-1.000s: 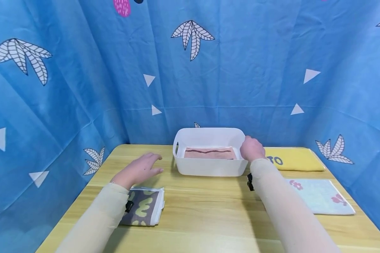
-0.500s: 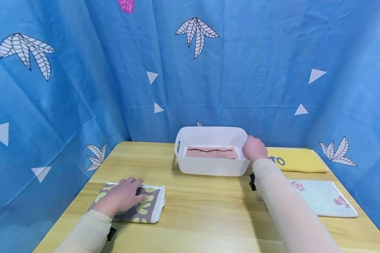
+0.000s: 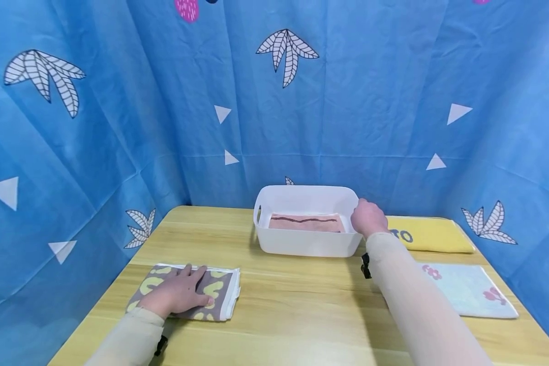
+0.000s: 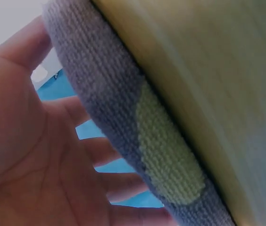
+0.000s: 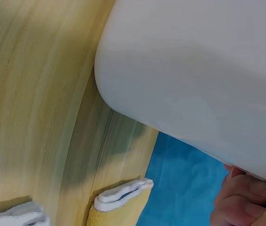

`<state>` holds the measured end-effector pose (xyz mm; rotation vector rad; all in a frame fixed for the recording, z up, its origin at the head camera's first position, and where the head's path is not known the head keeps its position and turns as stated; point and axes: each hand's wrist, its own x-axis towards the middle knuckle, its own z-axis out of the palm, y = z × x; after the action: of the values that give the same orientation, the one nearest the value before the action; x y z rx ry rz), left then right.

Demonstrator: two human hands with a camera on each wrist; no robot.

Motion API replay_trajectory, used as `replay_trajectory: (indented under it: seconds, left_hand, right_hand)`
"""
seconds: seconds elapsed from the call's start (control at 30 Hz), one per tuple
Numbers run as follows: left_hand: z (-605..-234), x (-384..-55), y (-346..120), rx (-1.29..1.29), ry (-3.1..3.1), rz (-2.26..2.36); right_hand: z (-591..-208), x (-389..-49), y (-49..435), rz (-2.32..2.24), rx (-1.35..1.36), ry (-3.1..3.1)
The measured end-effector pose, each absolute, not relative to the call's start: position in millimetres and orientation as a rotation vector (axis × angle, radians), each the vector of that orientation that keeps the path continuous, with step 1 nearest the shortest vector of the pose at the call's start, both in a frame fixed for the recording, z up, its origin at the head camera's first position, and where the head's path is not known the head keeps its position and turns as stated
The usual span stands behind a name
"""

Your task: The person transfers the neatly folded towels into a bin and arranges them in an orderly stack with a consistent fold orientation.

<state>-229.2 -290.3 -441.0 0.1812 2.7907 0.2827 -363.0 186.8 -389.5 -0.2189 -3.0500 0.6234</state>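
On the table's left lies a folded brown towel (image 3: pixel 221 295) with yellow-green blotches and a white edge. My left hand (image 3: pixel 176 295) rests on it, fingers fairly straight and spread. In the left wrist view, thumb and fingertips reach the pile of the brown towel (image 4: pixel 104 84), palm apart from it. A white plastic basket (image 3: pixel 308 244) stands at the back, holding a folded pink towel (image 3: pixel 306 225) with a dark red stripe. My right hand (image 3: pixel 369 217) grips the basket's right end at the rim. The right wrist view catches its curled fingers (image 5: pixel 241 197) there.
Right of the basket lies a folded yellow towel (image 3: pixel 434 235) with dark lettering. Nearer, a folded white towel (image 3: pixel 466 290) with pink flowers lies partly behind the right sleeve. A blue patterned curtain (image 3: pixel 274 127) borders the wooden table (image 3: pixel 293 315) at the back and sides.
My left hand has come down and back to the left, from above the brown towel's far edge onto the towel. The right hand keeps its grip on the basket, which stays put.
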Motion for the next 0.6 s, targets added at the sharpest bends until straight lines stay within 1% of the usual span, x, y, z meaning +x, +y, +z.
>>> replay_trajectory:
  seconds: [0.6]
  left_hand:
    - [-441.4, -239.4, -285.4, 0.155, 2.824, 0.29]
  right_hand:
    - [-391.2, -364.6, 186.7, 0.615, -0.194, -3.05]
